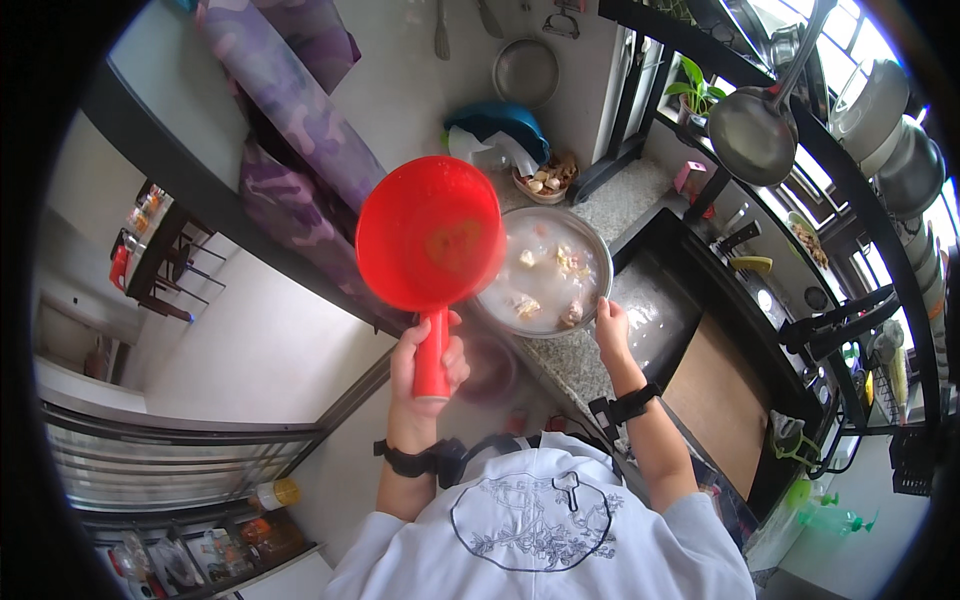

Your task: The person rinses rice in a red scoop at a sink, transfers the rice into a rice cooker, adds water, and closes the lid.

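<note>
My left hand is wrapped around the handle of a red plastic water dipper. The dipper's bowl faces up towards me, with a brownish stain or residue inside. It overlaps the left side of a round metal basin. Cloudy liquid fills much of the basin, and pale pieces that look like raw meat show in it. The basin rests on a speckled stone counter by the sink. My right hand holds the basin's near right rim between thumb and fingers.
Right of the basin lies a black sink, partly covered by a brown board. Behind stands a small basket of garlic below a blue bowl. A metal ladle hangs from a black rack. Purple camouflage fabric hangs at left.
</note>
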A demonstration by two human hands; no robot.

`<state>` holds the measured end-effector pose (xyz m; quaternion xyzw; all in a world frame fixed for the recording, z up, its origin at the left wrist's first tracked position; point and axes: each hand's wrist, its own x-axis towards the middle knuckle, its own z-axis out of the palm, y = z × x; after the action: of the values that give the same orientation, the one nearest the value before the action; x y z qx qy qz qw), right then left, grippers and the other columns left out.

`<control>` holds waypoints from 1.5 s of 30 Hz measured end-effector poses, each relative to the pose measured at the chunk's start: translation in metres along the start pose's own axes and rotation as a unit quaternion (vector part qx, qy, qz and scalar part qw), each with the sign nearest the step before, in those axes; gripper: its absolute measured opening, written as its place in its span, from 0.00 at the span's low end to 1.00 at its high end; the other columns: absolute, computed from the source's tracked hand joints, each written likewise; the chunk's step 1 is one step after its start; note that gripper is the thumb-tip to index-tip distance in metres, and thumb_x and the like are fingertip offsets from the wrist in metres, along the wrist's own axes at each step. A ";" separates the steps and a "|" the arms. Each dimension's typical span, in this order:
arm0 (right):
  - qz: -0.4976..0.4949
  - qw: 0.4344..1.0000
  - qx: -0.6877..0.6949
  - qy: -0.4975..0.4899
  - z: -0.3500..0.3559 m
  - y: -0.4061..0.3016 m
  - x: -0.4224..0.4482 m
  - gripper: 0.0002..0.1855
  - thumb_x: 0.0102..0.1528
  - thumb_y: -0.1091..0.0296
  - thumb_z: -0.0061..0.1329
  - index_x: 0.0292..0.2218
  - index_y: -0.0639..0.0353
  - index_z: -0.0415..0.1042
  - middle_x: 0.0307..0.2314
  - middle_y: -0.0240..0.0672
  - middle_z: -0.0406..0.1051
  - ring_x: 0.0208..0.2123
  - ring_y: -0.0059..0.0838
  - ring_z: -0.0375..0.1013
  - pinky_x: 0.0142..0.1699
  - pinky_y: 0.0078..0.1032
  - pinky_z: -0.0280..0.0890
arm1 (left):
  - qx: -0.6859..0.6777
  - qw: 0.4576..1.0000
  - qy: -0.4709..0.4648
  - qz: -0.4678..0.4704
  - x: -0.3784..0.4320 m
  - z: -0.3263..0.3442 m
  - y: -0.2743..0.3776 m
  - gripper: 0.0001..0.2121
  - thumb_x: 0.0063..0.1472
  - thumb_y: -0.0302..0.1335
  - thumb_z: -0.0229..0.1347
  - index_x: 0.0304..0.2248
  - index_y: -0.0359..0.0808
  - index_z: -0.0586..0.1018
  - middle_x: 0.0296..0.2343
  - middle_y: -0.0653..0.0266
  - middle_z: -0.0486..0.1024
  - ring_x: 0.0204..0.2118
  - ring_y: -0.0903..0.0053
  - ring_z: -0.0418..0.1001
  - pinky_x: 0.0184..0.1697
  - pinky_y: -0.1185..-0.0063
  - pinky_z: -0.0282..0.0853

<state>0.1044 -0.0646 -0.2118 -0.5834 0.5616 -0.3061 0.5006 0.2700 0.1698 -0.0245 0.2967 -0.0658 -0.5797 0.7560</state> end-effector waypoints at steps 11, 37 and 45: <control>0.039 0.998 0.022 -0.038 -0.006 -0.006 0.007 0.16 0.54 0.61 0.38 0.31 0.67 0.69 0.22 0.37 0.70 0.25 0.24 0.67 0.33 0.24 0.60 | -0.008 1.000 0.008 0.004 0.004 0.002 -0.001 0.16 0.55 0.39 0.44 0.37 0.34 0.66 0.11 0.68 0.61 0.10 0.80 0.58 0.17 0.84 0.54; 0.000 1.000 0.013 0.010 -0.002 -0.016 -0.009 0.17 0.55 0.60 0.38 0.29 0.67 0.69 0.17 0.29 0.65 0.20 0.19 0.60 0.27 0.21 0.57 | 0.002 1.000 0.003 0.030 -0.007 -0.011 0.011 0.17 0.55 0.39 0.43 0.37 0.33 0.66 0.11 0.68 0.61 0.10 0.80 0.56 0.17 0.83 0.53; 0.038 0.993 -0.067 -0.085 -0.033 -0.031 0.003 0.18 0.51 0.56 0.43 0.27 0.65 0.69 0.20 0.39 0.70 0.25 0.26 0.68 0.32 0.24 0.61 | 0.014 1.000 -0.016 -0.018 0.007 -0.005 0.005 0.17 0.55 0.39 0.43 0.36 0.33 0.66 0.11 0.67 0.60 0.10 0.79 0.57 0.17 0.83 0.53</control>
<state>0.0853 -0.0793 -0.1738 -0.6179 0.5579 -0.1975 0.5177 0.2786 0.1655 -0.0276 0.2990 -0.0801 -0.5969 0.7402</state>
